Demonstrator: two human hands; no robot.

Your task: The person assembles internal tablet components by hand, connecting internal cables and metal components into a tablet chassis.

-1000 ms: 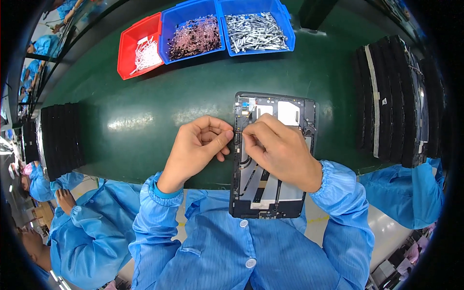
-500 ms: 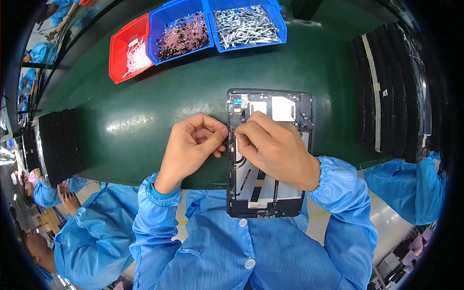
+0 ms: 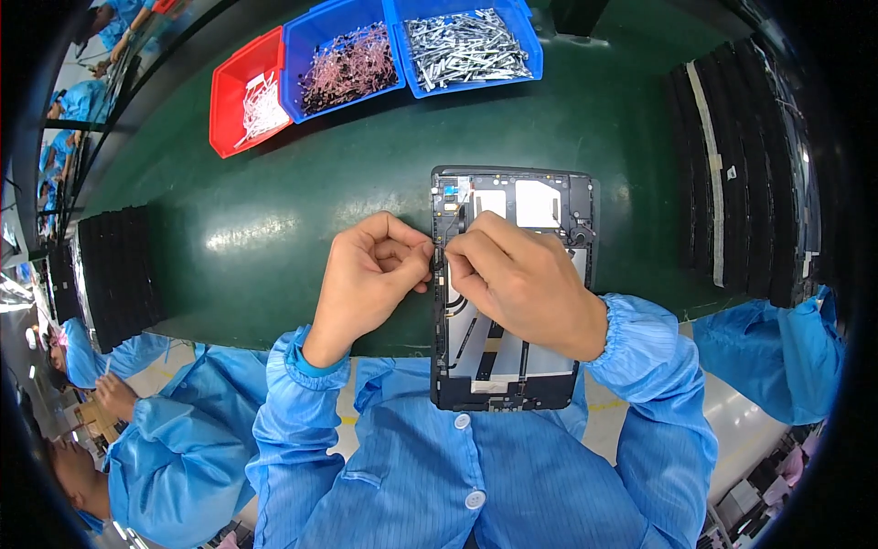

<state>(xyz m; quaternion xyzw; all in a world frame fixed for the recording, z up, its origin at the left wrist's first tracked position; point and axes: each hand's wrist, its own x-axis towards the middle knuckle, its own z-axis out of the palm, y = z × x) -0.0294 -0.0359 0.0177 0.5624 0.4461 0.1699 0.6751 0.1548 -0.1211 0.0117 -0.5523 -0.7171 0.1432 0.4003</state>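
Both hands meet at the left edge of the black frame (image 3: 514,274) on the green table (image 3: 302,183). Left hand (image 3: 373,265) and right hand (image 3: 521,279) pinch together on something tiny there; I cannot tell what. Small, slow finger moves look best, with the frame kept flat. Since a second ago, the hands have hardly moved, and the bins (image 3: 366,64) sit a bit higher in view.

A dark green worktop (image 3: 302,210) carries an opened tablet frame (image 3: 549,197) at its near edge, partly overhanging. Beyond the frame, at the far edge, stand a red bin (image 3: 249,96) of white parts, a blue bin (image 3: 343,55) of dark parts and a blue bin (image 3: 466,46) of metal pieces. Stacks of black panels lie to the frame's left (image 3: 114,274) and right (image 3: 741,174).
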